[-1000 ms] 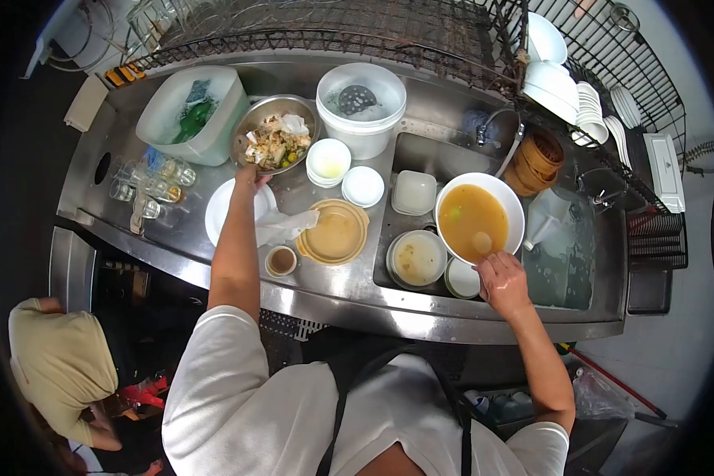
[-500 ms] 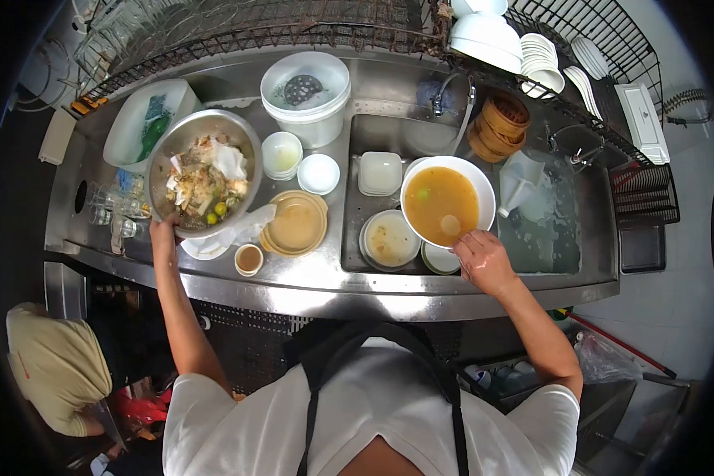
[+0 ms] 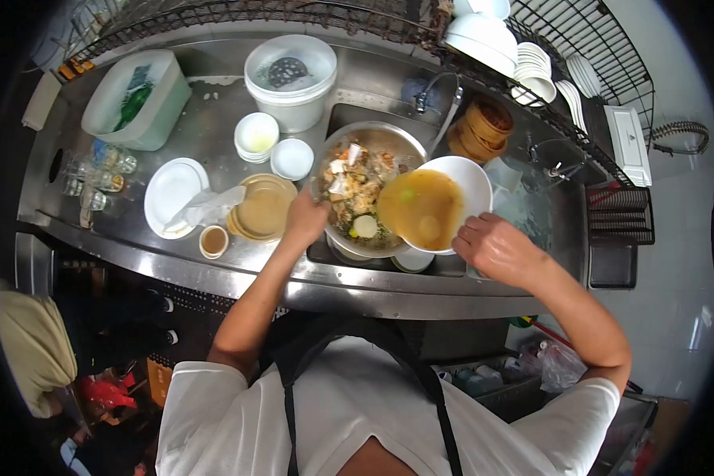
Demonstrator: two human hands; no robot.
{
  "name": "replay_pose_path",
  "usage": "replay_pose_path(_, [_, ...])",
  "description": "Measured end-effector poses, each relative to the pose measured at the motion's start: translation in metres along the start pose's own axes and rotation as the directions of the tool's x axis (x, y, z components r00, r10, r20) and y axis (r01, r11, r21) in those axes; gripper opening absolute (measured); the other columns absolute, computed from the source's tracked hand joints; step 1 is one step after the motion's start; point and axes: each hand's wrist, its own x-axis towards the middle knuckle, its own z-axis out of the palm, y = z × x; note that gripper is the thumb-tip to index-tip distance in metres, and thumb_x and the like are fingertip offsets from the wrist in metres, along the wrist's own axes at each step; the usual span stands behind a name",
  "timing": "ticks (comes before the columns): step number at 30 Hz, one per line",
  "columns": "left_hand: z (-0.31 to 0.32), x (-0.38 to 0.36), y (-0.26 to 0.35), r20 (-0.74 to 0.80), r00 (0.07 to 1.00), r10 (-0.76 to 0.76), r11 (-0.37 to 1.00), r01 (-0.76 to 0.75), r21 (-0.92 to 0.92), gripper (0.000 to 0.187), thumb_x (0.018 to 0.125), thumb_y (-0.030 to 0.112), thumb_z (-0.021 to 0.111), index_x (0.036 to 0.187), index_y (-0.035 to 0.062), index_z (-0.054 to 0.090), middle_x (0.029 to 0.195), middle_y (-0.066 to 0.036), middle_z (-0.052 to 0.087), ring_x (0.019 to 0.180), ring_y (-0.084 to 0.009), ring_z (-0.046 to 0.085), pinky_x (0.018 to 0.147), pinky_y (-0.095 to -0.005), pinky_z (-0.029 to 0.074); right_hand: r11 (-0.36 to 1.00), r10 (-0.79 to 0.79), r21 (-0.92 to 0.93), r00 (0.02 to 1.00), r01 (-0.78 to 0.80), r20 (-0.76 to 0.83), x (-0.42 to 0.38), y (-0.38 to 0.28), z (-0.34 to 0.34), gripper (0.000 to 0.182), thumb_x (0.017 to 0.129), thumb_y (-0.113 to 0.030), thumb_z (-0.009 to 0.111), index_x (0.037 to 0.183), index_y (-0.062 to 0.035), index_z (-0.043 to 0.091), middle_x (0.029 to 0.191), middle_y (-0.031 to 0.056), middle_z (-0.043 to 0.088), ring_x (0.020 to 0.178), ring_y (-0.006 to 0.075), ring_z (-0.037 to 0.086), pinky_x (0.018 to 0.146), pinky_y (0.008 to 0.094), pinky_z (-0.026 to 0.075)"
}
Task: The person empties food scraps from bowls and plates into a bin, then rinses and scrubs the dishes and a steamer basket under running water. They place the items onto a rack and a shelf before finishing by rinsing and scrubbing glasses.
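Note:
My left hand (image 3: 306,214) grips the near left rim of a large metal bowl (image 3: 408,141) filled with food scraps, crumpled tissue and green pieces. The bowl is over the left sink basin, above stacked dishes it mostly hides. With its fingers on the near right rim, my right hand (image 3: 488,242) holds a white bowl (image 3: 474,186) of orange-brown soup. That bowl tilts left, and the soup reaches its left edge over the metal bowl. A beige clay dish (image 3: 260,208) and a white plate (image 3: 170,190) with crumpled tissue lie left of my left hand.
White buckets (image 3: 292,99), small bowls (image 3: 292,159) and a green-tinted tub (image 3: 155,119) stand on the counter. Glasses are far left. Bamboo steamers (image 3: 484,127) sit behind the water-filled right basin (image 3: 523,214). Overhead is a wire rack with dishes. A person (image 3: 32,341) is at lower left.
My left hand has carried the metal bowl right, from the counter to over the left basin, uncovering the white plate. The soup bowl has tipped left against or over its rim.

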Motion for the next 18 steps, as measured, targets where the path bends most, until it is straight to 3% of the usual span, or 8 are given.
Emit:
replay_pose_path(3, [0.037,0.001,0.018,0.096,0.992,-0.079,0.997,0.08,0.002,0.049,0.08,0.01,0.056,0.129,0.0018,0.059,0.117,-0.025,0.068,0.114,-0.0395,0.063,0.097,-0.0434,0.048,0.992,-0.074,-0.088,0.978,0.092,0.195,0.014,0.015,-0.003,0.019,0.069,-0.011,0.072,0.085,-0.007,0.063,0.084,0.0056,0.065,0.088,0.0232,0.063,0.076,0.0355,0.052])
replay_pose_path(7, [0.063,0.003,0.012,0.107,0.986,-0.129,0.992,0.129,0.01,0.049,0.08,0.012,0.056,0.128,0.0019,0.058,0.116,-0.025,0.068,0.114,-0.0423,0.062,0.096,-0.0453,0.047,0.994,-0.1,0.065,0.939,0.083,0.329,0.04,0.029,-0.017,0.011,0.069,-0.007,0.071,0.079,-0.0041,0.069,0.073,0.0102,0.068,0.08,0.0284,0.068,0.074,0.0399,0.053])
replay_pose_path(10, [0.075,0.006,-0.011,0.071,0.988,-0.14,0.99,0.141,-0.011,0.046,0.083,0.017,0.059,0.127,0.0044,0.059,0.112,-0.027,0.068,0.11,-0.0452,0.062,0.095,-0.0501,0.048,0.993,-0.103,0.109,0.859,0.056,0.502,0.062,0.034,-0.029,0.009,0.074,-0.004,0.065,0.078,-0.0036,0.073,0.077,0.0135,0.072,0.082,0.0305,0.071,0.074,0.0421,0.054])
replay_pose_path(13, [0.081,0.004,-0.025,0.043,0.99,-0.135,0.99,0.136,-0.028,0.046,0.084,0.021,0.061,0.128,0.0064,0.06,0.11,-0.028,0.068,0.108,-0.0466,0.062,0.094,-0.0525,0.049,0.981,-0.152,0.186,0.836,0.061,0.528,0.071,0.037,-0.028,0.017,0.066,-0.006,0.069,0.082,-0.0049,0.072,0.073,0.0122,0.069,0.08,0.0344,0.068,0.071,0.0437,0.053])
replay_pose_path(18, [0.08,0.005,-0.024,0.019,0.983,-0.185,0.982,0.184,0.053,0.047,0.082,0.018,0.061,0.127,0.0063,0.06,0.104,-0.029,0.069,0.104,-0.0474,0.063,0.091,-0.0544,0.049,0.96,-0.179,0.279,0.837,0.032,0.517,0.071,0.04,-0.017,0.022,0.068,-0.008,0.068,0.088,-0.0064,0.074,0.081,0.0138,0.071,0.084,0.0347,0.069,0.075,0.0454,0.053])
